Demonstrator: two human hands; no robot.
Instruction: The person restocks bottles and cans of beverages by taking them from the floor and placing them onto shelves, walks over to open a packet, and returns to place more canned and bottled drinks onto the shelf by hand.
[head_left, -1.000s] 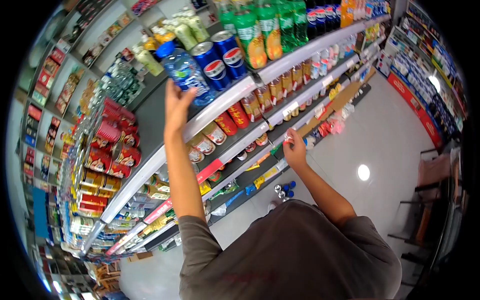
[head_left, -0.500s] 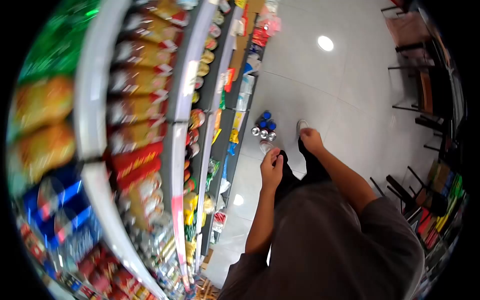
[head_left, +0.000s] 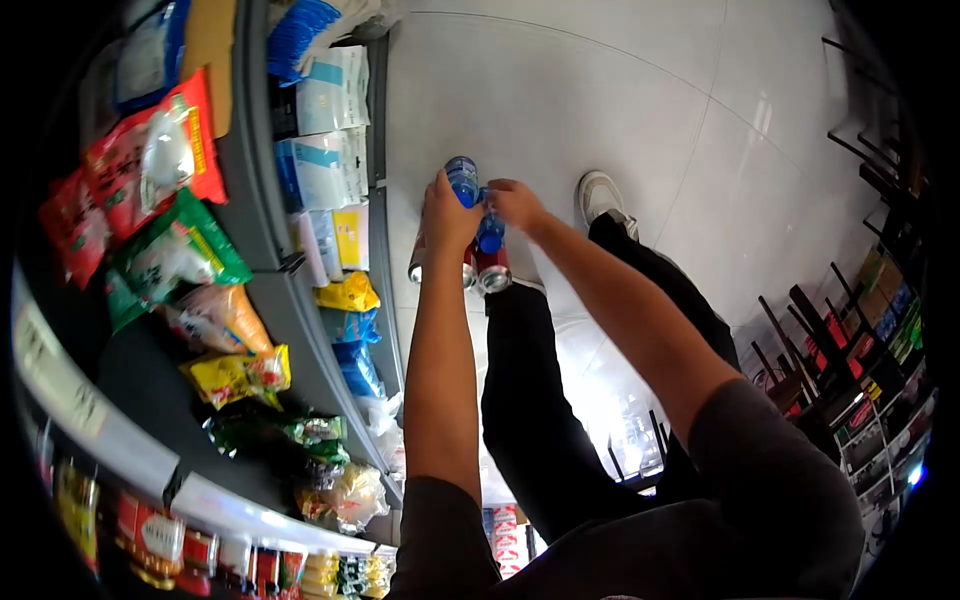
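On the floor by the shelf's foot stands a tight group of drinks. My left hand (head_left: 450, 212) is wrapped round the side of a blue bottle (head_left: 461, 175). Just to its right, my right hand (head_left: 515, 205) has its fingers closed at a second blue-capped bottle (head_left: 490, 236), though the grip is partly hidden. Nearer my feet are dark red cans with silver ends: one can (head_left: 495, 277) on the right, one mostly behind my left wrist, and another can (head_left: 416, 268) at the left. Any further bottle is covered by my hands.
Shelving (head_left: 265, 330) runs along my left, with a red snack bag (head_left: 165, 150), a green bag (head_left: 185, 250) and white packs (head_left: 335, 90). My shoe (head_left: 604, 200) stands on the tiled floor (head_left: 640, 90) right of the drinks. Dark chair legs (head_left: 790, 340) are at the right.
I have bent down, so the floor and lower shelf appear closer. Both hands have moved from in front of my legs to the drinks and closed on the blue bottles.
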